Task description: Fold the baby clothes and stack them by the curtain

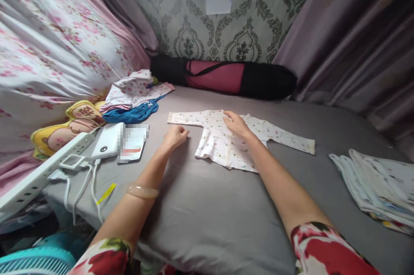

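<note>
A small white baby shirt (215,139) with a tiny scattered print lies spread on the grey sheet, its sleeves stretched out to both sides. My right hand (236,124) rests on its upper middle near the neckline, fingers extended and apart. Just below the cuff of the left-hand sleeve is my left hand (176,137), its fingers curled in and nothing visible in them. A pale bangle (142,192) circles my left wrist.
Folded clothes (381,189) are stacked at the right. Crumpled garments (129,98) lie at the back left, near a phone (132,143), a white power bank (108,141), a power strip (42,173) and cables. A long black-and-maroon bag (215,76) lies along the wall.
</note>
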A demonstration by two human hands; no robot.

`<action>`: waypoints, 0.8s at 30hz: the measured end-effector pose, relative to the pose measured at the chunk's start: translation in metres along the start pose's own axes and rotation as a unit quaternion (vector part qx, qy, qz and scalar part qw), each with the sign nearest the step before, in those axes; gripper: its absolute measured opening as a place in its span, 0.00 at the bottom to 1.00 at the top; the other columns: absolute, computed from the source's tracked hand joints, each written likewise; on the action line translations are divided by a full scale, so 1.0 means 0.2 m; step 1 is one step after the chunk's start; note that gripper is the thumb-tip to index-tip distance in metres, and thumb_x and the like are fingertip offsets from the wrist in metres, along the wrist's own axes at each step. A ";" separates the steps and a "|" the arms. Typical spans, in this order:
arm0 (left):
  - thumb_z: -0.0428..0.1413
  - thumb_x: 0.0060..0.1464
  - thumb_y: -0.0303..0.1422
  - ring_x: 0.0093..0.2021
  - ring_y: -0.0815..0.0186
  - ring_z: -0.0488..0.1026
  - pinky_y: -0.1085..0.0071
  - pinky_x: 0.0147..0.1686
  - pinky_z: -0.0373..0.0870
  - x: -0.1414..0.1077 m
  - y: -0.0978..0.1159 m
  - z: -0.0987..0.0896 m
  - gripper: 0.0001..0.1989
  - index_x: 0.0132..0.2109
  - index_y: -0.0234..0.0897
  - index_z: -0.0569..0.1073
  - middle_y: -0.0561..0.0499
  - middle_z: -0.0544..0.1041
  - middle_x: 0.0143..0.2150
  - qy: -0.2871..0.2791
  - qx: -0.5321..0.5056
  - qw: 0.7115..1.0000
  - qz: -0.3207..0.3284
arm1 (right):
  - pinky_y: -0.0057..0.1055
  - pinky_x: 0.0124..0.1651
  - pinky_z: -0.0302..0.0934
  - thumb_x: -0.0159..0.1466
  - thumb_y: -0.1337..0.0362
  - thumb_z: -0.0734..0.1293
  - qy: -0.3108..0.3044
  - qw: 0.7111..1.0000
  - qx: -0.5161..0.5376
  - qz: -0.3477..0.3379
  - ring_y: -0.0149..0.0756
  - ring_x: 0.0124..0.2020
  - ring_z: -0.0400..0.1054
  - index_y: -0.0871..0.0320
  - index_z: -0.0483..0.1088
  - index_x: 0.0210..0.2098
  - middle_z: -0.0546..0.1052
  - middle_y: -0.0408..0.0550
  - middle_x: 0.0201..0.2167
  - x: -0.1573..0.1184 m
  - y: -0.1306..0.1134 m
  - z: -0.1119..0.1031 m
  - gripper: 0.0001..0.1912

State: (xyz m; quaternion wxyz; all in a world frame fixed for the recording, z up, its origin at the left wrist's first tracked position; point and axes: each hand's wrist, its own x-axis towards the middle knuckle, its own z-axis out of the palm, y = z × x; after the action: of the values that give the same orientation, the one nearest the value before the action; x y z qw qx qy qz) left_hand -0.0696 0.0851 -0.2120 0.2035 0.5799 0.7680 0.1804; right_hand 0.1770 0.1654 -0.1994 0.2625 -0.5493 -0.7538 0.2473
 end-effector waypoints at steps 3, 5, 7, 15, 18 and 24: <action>0.54 0.52 0.40 0.31 0.62 0.70 0.71 0.31 0.60 -0.08 0.05 0.07 0.12 0.29 0.36 0.74 0.50 0.72 0.23 -0.038 -0.046 0.998 0.024 | 0.29 0.49 0.61 0.65 0.62 0.58 0.019 1.000 -0.013 0.016 0.36 0.43 0.72 0.59 0.76 0.44 0.80 0.49 0.41 -0.20 0.11 -0.16 0.17; 0.55 0.50 0.39 0.29 0.62 0.69 0.71 0.30 0.59 -0.13 0.08 0.10 0.11 0.28 0.36 0.74 0.50 0.73 0.23 -0.039 -0.053 0.997 0.033 | 0.28 0.41 0.61 0.64 0.62 0.58 0.018 0.998 -0.026 0.062 0.35 0.36 0.72 0.58 0.76 0.36 0.80 0.47 0.33 -0.35 0.20 -0.25 0.15; 0.55 0.50 0.39 0.30 0.62 0.70 0.71 0.30 0.59 -0.17 0.10 0.11 0.12 0.28 0.36 0.74 0.49 0.74 0.24 -0.037 -0.047 0.997 0.042 | 0.27 0.37 0.59 0.63 0.62 0.59 0.023 0.991 -0.073 0.109 0.34 0.33 0.71 0.57 0.75 0.32 0.79 0.46 0.29 -0.50 0.29 -0.32 0.14; 0.56 0.49 0.43 0.30 0.61 0.71 0.70 0.28 0.59 -0.24 0.10 0.12 0.13 0.27 0.38 0.74 0.48 0.75 0.24 -0.046 -0.030 0.997 0.053 | 0.29 0.30 0.53 0.63 0.52 0.60 0.007 0.949 -0.207 0.240 0.38 0.31 0.70 0.55 0.73 0.30 0.78 0.48 0.29 -0.87 0.31 -0.38 0.16; 0.56 0.48 0.42 0.30 0.62 0.71 0.70 0.29 0.59 -0.25 0.11 0.13 0.12 0.27 0.37 0.74 0.48 0.75 0.25 -0.049 -0.027 0.997 0.055 | 0.30 0.29 0.50 0.63 0.52 0.61 0.000 0.936 -0.246 0.252 0.39 0.32 0.70 0.54 0.71 0.32 0.77 0.48 0.30 -0.89 0.26 -0.36 0.14; 0.55 0.48 0.37 0.28 0.63 0.69 0.71 0.28 0.58 -0.28 0.17 0.13 0.09 0.24 0.37 0.72 0.50 0.72 0.20 -0.062 -0.029 0.996 0.051 | 0.29 0.30 0.50 0.65 0.56 0.60 0.010 0.946 -0.247 0.210 0.37 0.34 0.69 0.54 0.68 0.33 0.76 0.47 0.34 -0.91 0.26 -0.31 0.10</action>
State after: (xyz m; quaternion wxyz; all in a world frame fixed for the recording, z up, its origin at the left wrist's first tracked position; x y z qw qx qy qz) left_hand -0.0156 0.0406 -0.2106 0.2580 0.6222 0.7176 0.1770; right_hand 0.3012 0.0106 -0.2109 0.0677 -0.7451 -0.6563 0.0974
